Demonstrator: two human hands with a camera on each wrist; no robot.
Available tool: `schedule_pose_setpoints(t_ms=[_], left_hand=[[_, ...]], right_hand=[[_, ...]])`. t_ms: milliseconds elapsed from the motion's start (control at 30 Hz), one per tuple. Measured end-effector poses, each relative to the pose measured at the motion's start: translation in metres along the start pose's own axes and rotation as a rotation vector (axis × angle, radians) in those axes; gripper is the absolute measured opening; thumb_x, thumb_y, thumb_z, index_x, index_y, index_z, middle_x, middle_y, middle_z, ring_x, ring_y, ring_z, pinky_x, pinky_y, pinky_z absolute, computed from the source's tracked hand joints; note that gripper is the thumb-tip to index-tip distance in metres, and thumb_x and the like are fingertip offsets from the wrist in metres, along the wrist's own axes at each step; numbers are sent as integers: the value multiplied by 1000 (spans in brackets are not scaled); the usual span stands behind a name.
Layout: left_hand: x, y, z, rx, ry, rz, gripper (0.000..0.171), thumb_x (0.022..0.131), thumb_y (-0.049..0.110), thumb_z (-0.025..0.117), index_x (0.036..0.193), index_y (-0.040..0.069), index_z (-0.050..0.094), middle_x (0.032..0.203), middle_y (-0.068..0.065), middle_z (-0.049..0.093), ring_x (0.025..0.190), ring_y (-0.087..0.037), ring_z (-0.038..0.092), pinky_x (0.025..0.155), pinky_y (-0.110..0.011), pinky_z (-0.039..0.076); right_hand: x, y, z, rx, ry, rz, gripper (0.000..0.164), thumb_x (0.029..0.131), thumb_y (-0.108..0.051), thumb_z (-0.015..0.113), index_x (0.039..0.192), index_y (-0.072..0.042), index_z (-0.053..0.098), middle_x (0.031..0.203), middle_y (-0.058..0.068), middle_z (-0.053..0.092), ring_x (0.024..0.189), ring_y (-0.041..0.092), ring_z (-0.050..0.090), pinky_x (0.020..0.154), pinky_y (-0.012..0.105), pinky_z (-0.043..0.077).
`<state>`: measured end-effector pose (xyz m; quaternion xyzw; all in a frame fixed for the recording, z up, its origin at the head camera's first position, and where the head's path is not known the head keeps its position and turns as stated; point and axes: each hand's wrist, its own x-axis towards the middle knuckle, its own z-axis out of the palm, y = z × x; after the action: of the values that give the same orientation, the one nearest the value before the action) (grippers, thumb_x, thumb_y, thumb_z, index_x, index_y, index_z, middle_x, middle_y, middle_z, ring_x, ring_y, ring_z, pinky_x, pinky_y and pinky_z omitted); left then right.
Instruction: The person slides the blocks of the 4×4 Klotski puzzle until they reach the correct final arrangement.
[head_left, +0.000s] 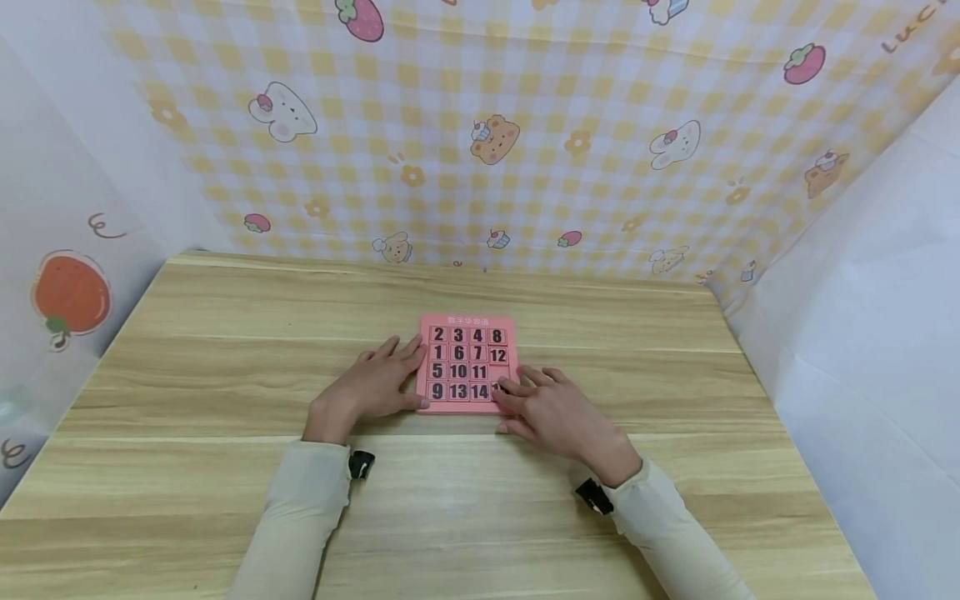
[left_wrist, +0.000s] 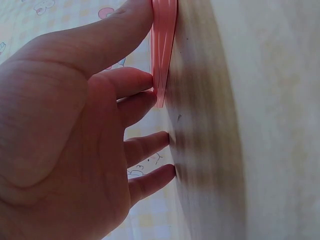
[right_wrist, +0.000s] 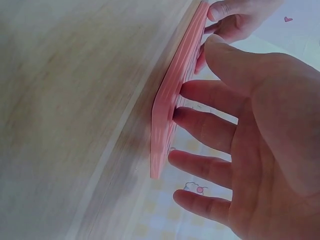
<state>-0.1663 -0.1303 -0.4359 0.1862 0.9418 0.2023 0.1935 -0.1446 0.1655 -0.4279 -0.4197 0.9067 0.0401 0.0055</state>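
Observation:
A pink number slide puzzle (head_left: 467, 407) lies flat on the wooden table, its black-numbered tiles facing up. Its bare slot is in the third row at the right, just under the 12 tile (head_left: 498, 356). My left hand (head_left: 369, 387) rests along the puzzle's left side, thumb at the near corner and two fingertips against the edge; its other fingers touch the table. My right hand (head_left: 551, 412) has straight fingers over the right side, with fingertips on the bottom-right tile, whose number is mostly covered. In the right wrist view, the thumb stands apart from the pink frame (right_wrist: 172, 95).
The wooden table (head_left: 465, 517) extends around the puzzle on all sides. A yellow checked cloth (head_left: 450, 192) with cartoon prints hangs behind the table. White sheets stand at left (head_left: 67, 167) and right (head_left: 862, 275). Each cuff carries a small black strap piece (head_left: 362, 464).

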Motion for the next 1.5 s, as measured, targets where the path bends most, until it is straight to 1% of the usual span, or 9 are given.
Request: schedule_pose_setpoints(t_ms=[233, 433, 600, 700, 833, 1000, 1133, 1333, 1500], left_hand=[[0, 1, 0, -3, -3, -4, 87, 91, 45, 67, 157, 10, 23, 166, -9, 11, 152, -41, 4, 121, -62, 10], [0, 1, 0, 0, -6, -5, 87, 92, 45, 67, 157, 10, 23, 166, -8, 10, 152, -41, 4, 121, -61, 10], [0, 1, 0, -6, -4, -4, 87, 91, 45, 67, 157, 9, 23, 166, -8, 10, 152, -41, 4, 121, -61, 11], [-1, 1, -1, -14, -4, -3, 87, 91, 44, 68, 157, 9, 23, 166, -9, 10, 152, -41, 3, 121, -62, 10], [-1, 2, -1, -20, -6, -4, 86, 91, 44, 68, 157, 9, 24, 166, -9, 10, 152, -41, 3, 121, -61, 10], [-1, 2, -2, -14, -5, -4, 86, 91, 44, 68, 157, 9, 24, 166, -9, 11, 152, -41, 4, 121, -61, 11], [-1, 2, -1, -12, -4, -2, 86, 91, 43, 68, 157, 9, 24, 166, -9, 11, 152, -41, 4, 121, -61, 11], [-1, 1, 0, -9, -4, 0, 86, 91, 44, 67, 157, 10, 24, 166, -8, 11, 152, -41, 4, 121, -61, 11], [-1, 0, 0, -9, -6, -1, 86, 92, 45, 67, 157, 9, 23, 166, -8, 11, 152, -40, 4, 121, -61, 11]], right_hand=[[0, 1, -1, -14, 18, -25, 45, 98, -50, 54, 132, -23, 65, 135, -3, 64, 129, 32, 55, 102, 53, 48], [0, 2, -2, 1, 6, -29, 44, 98, -50, 54, 133, -24, 65, 137, -2, 63, 130, 32, 54, 104, 54, 47], [2, 3, -4, 40, -26, 5, 50, 99, -51, 52, 139, -23, 60, 145, 1, 56, 136, 35, 49, 107, 56, 43], [4, 4, -4, 48, -29, 41, 55, 99, -52, 51, 144, -20, 55, 149, 4, 51, 138, 37, 45, 109, 57, 41], [7, 7, -2, 46, -5, 80, 55, 100, -50, 51, 145, -19, 53, 149, 5, 51, 139, 39, 44, 111, 57, 39], [11, 10, -1, 46, -1, 113, 54, 100, -52, 50, 144, -21, 54, 149, 6, 51, 139, 38, 44, 112, 56, 38], [15, 13, -2, 50, -30, 134, 56, 100, -53, 48, 147, -23, 50, 152, 7, 47, 141, 39, 41, 112, 57, 38], [20, 16, -2, 83, -113, 174, 60, 102, -55, 42, 154, -26, 38, 158, 5, 37, 146, 37, 32, 116, 58, 32], [23, 17, -1, 81, -155, 181, 61, 102, -56, 40, 155, -27, 35, 161, 2, 31, 148, 36, 28, 117, 58, 30]])
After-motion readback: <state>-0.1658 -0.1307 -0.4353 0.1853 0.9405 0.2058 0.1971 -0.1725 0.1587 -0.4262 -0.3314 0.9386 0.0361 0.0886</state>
